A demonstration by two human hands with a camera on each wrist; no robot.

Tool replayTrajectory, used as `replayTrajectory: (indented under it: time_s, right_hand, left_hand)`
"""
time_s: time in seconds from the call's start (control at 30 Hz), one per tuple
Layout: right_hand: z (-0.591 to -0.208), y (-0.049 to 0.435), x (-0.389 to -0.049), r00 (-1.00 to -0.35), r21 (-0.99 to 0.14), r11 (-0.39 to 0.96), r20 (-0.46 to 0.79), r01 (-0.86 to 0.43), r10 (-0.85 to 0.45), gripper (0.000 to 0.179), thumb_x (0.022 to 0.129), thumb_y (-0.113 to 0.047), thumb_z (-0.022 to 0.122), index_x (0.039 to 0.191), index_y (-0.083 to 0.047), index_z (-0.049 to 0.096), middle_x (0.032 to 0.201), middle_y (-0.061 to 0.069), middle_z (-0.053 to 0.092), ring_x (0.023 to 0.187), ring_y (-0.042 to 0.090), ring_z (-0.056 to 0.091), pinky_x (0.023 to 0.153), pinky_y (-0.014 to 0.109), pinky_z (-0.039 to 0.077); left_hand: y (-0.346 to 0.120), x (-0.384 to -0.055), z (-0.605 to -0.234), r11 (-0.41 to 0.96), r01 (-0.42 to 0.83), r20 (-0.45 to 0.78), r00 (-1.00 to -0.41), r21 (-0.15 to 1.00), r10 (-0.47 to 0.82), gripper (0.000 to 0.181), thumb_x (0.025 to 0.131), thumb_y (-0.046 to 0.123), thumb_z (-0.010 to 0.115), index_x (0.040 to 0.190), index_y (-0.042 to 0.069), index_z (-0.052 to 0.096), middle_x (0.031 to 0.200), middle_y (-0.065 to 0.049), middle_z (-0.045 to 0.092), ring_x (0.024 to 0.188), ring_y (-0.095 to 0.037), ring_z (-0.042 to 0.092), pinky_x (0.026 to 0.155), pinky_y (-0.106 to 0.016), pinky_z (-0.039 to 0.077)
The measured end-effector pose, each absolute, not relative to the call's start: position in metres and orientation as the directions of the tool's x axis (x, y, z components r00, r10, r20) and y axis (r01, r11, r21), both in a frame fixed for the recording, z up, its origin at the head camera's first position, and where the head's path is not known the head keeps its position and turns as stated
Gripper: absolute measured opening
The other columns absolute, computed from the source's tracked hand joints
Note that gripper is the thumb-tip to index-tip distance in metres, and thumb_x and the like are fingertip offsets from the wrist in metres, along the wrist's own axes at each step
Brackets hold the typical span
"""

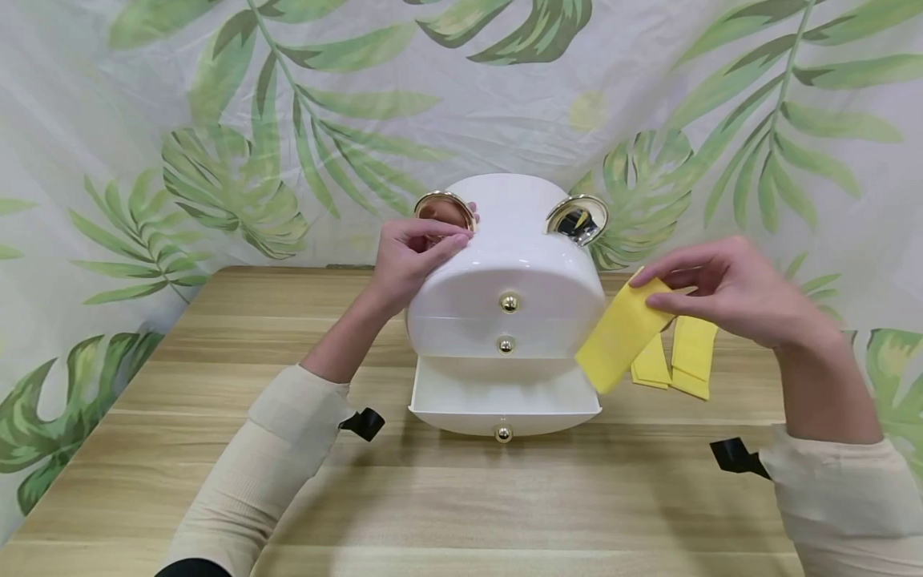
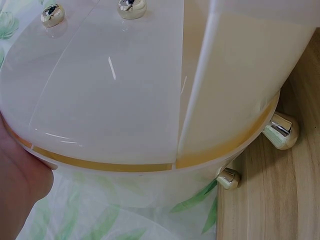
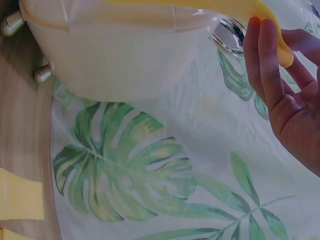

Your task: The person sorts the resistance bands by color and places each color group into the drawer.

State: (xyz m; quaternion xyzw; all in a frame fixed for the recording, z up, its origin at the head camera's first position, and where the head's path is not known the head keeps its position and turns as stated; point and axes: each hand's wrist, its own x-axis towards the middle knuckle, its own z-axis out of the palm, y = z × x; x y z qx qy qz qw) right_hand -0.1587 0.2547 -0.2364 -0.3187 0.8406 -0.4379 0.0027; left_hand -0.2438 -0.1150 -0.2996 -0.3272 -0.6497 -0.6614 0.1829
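Observation:
A white drawer box [image 1: 505, 276] with gold-rimmed ears and round gold knobs stands on the table, its bottom drawer [image 1: 497, 385] pulled out and showing a bare inside. My left hand [image 1: 418, 255] grips the left ear [image 1: 443, 210], thumb in front and fingertips showing behind it. In the left wrist view only part of that hand [image 2: 25, 180] appears beside the box's side. Between thumb and fingers, my right hand [image 1: 728, 292] pinches a flat, flexible yellow strip [image 1: 622, 336]. Its lower end hangs by the open drawer's right corner. The right wrist view shows the strip [image 3: 284, 52] bent over at the fingers.
More yellow strips [image 1: 692, 357] lie on the table [image 1: 433, 505] to the right of the box, below my right hand. A leaf-patterned cloth [image 1: 346, 104] hangs behind the table. Small gold feet [image 2: 280, 131] support the box.

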Motion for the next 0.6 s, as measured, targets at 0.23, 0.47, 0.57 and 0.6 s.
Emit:
replayTrajectory:
  time_s: [0.23, 0.47, 0.57, 0.6]
  right_hand:
    - [-0.246, 0.235, -0.157, -0.802, -0.787, 0.362, 0.262, -0.499, -0.536, 0.024, 0.089, 0.008, 0.076, 0.111, 0.001, 0.078, 0.105, 0.000, 0.078, 0.083, 0.014, 0.075, 0.074, 0.024, 0.059]
    - [-0.252, 0.209, -0.152, -0.804, -0.821, 0.309, 0.271, -0.480, -0.529, 0.022, 0.088, 0.006, 0.077, 0.110, 0.001, 0.078, 0.101, 0.002, 0.078, 0.084, 0.017, 0.076, 0.074, 0.025, 0.060]
    - [-0.254, 0.197, -0.151, -0.798, -0.841, 0.272, 0.270, -0.467, -0.539, 0.022, 0.087, 0.008, 0.077, 0.109, 0.005, 0.076, 0.100, 0.003, 0.077, 0.084, 0.017, 0.076, 0.075, 0.027, 0.061]
    - [-0.254, 0.193, -0.150, -0.797, -0.850, 0.256, 0.269, -0.460, -0.541, 0.022, 0.087, 0.008, 0.077, 0.109, 0.006, 0.076, 0.100, 0.004, 0.078, 0.085, 0.017, 0.076, 0.076, 0.028, 0.061]
  left_hand:
    - [-0.115, -0.244, -0.300, -0.096, 0.675, 0.679, -0.710, 0.732, 0.185, 0.010, 0.087, -0.010, 0.072, 0.092, -0.019, 0.073, 0.084, 0.011, 0.077, 0.058, 0.001, 0.052, 0.053, -0.015, 0.041]
    - [-0.115, -0.246, -0.301, -0.090, 0.679, 0.682, -0.707, 0.729, 0.187, 0.011, 0.088, -0.007, 0.073, 0.092, -0.018, 0.074, 0.084, 0.012, 0.077, 0.057, 0.001, 0.052, 0.053, -0.015, 0.040]
    - [-0.115, -0.246, -0.302, -0.099, 0.682, 0.687, -0.702, 0.724, 0.188, 0.011, 0.088, -0.006, 0.073, 0.092, -0.016, 0.075, 0.085, 0.011, 0.078, 0.057, 0.001, 0.050, 0.053, -0.014, 0.040]
    - [-0.115, -0.246, -0.302, -0.103, 0.684, 0.689, -0.700, 0.723, 0.188, 0.011, 0.088, -0.006, 0.074, 0.092, -0.016, 0.075, 0.085, 0.011, 0.078, 0.057, 0.001, 0.051, 0.053, -0.014, 0.040]
